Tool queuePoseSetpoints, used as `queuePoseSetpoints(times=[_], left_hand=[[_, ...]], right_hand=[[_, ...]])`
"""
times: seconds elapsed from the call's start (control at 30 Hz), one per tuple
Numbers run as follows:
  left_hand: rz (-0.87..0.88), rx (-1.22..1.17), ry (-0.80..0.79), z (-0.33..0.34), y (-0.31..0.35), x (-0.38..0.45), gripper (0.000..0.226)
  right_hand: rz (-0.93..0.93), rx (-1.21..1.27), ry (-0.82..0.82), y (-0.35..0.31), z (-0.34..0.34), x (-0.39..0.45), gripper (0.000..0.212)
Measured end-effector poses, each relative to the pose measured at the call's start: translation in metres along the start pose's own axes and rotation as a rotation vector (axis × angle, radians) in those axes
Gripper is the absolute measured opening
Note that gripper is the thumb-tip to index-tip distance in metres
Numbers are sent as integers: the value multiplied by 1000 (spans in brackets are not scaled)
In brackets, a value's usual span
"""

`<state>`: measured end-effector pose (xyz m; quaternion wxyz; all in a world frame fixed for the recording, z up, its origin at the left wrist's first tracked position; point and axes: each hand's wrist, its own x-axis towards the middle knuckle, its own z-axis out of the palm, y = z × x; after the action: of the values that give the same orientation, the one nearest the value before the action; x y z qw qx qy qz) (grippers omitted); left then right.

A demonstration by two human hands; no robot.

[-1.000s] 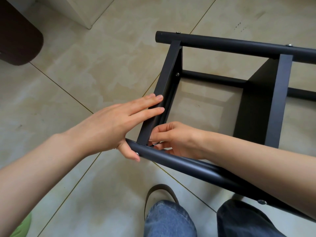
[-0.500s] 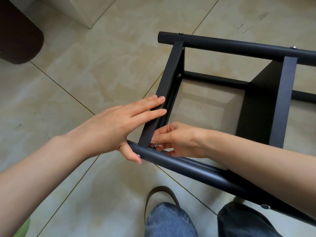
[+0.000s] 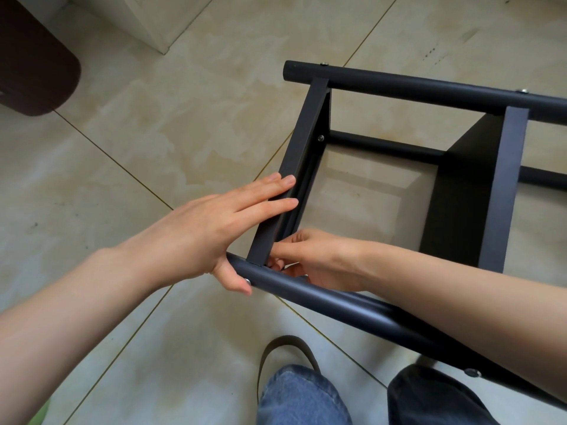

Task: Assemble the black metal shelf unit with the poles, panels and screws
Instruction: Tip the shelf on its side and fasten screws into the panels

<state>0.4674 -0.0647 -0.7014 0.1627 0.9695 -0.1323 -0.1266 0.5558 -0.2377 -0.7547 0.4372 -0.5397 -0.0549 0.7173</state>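
Note:
The black shelf unit lies on its side on the tiled floor. Its near pole (image 3: 325,299) runs from centre to lower right, and the far pole (image 3: 429,87) runs along the top right. An end panel (image 3: 302,148) joins them at the left; a second panel (image 3: 503,191) stands further right. My left hand (image 3: 214,231) lies with straight fingers on the end panel's edge, its thumb against the near pole beside a screw head (image 3: 248,281). My right hand (image 3: 319,259) reaches inside the frame and pinches something small at the panel-pole corner; what it pinches is hidden.
My knees in blue jeans (image 3: 300,397) and a brown sandal strap (image 3: 285,348) are at the bottom. A dark brown furniture piece (image 3: 33,56) sits at the upper left, with a pale cabinet corner (image 3: 153,23) behind it. Beige tiled floor (image 3: 153,133) surrounds the frame.
Both hands stay at the same corner of the frame. The right fingers have shifted slightly at the joint; the view has drifted a little.

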Motion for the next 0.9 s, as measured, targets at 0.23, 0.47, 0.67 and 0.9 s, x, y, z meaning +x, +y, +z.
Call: queuePoseSetpoints(times=[0.23,0.47,0.67,0.9], left_hand=[[-16,-26,-9,0,1,0,128],[-13,-50,-13,0,0,0,123],[-16,-63,-21,0,0,0,130],[-13,-84,-23,0,0,0,125]], right_hand=[[-59,50,-35,1,-4,-2,26],[-53,28,-29,0,-8,-4,13],[-32,7,-9,-1,-1,-4,16],[-58,-26,-1,-3,-5,-8,17]])
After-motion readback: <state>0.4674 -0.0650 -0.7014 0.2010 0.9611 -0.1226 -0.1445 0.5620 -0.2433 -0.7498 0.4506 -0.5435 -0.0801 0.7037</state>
